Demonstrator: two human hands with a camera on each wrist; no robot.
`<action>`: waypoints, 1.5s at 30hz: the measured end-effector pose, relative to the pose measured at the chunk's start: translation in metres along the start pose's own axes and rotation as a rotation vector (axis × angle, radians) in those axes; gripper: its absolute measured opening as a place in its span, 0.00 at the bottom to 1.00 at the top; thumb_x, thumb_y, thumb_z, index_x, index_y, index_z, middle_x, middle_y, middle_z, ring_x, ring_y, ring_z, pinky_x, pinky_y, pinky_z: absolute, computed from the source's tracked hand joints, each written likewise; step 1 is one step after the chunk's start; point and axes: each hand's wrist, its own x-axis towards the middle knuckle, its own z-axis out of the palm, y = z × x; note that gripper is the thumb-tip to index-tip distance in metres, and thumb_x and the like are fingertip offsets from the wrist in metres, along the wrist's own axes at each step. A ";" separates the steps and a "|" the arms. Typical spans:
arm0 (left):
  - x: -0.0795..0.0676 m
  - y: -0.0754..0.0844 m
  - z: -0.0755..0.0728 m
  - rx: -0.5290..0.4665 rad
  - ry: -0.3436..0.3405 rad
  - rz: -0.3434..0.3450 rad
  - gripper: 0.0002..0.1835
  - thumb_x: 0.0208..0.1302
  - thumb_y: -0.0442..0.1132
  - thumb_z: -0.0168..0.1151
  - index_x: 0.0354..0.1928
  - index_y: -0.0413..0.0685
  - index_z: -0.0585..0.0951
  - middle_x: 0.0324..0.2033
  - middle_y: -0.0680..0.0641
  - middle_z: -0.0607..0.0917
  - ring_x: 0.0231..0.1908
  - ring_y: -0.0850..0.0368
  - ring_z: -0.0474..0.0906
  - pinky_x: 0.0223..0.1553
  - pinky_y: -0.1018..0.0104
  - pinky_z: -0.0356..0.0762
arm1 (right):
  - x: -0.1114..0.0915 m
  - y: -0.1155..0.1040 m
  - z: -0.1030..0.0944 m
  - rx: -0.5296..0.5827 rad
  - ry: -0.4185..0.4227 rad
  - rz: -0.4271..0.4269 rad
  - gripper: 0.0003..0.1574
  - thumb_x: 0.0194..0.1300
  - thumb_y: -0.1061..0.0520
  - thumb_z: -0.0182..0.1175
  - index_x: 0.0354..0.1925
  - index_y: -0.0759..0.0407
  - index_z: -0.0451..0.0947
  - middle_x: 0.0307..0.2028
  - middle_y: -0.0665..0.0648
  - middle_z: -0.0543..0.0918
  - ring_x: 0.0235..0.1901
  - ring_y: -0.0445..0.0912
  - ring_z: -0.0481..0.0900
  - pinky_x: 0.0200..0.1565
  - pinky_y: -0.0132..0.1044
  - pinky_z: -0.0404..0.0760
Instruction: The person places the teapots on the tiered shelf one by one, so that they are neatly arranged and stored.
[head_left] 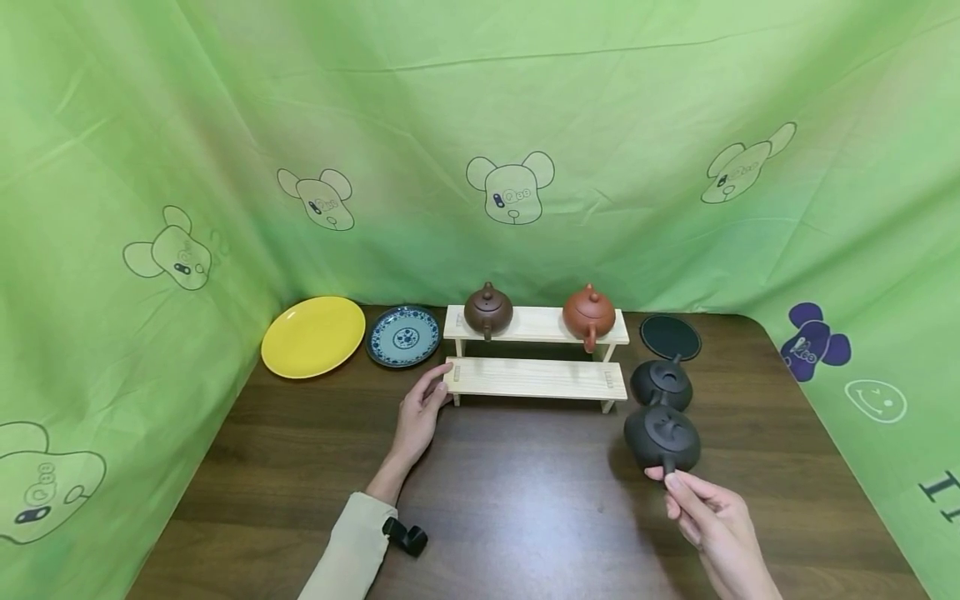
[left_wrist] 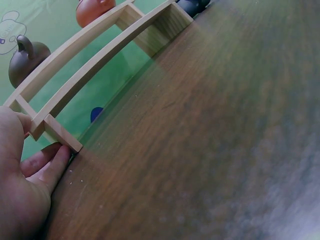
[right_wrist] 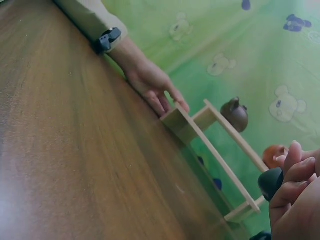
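Note:
My right hand (head_left: 716, 521) pinches the handle of a black teapot (head_left: 662, 437), which overlaps a second black teapot (head_left: 662, 383) behind it. In the right wrist view, my curled fingers partly hide the held black teapot (right_wrist: 271, 183). At the left end of the light wooden two-tier stand (head_left: 536, 377), my left hand (head_left: 417, 417) holds the lower tier. Its fingers sit at the top corner and beside the leg in the left wrist view. On the upper tier stand a dark brown teapot (head_left: 487, 310) and a reddish-orange teapot (head_left: 588, 314).
Left of the stand lie a yellow oval plate (head_left: 313, 337) and a blue patterned plate (head_left: 403, 337). A dark round coaster (head_left: 670, 337) lies behind the black teapots. A green printed curtain (head_left: 405, 100) surrounds the back and sides of the brown wooden table (head_left: 510, 517).

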 end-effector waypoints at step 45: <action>-0.017 0.041 0.011 0.022 0.017 0.158 0.20 0.88 0.42 0.57 0.74 0.46 0.82 0.69 0.35 0.83 0.61 0.49 0.86 0.60 0.57 0.91 | 0.052 0.016 0.087 -0.020 -0.300 -0.133 0.15 0.84 0.68 0.55 0.52 0.84 0.82 0.22 0.44 0.77 0.15 0.54 0.47 0.11 0.47 0.43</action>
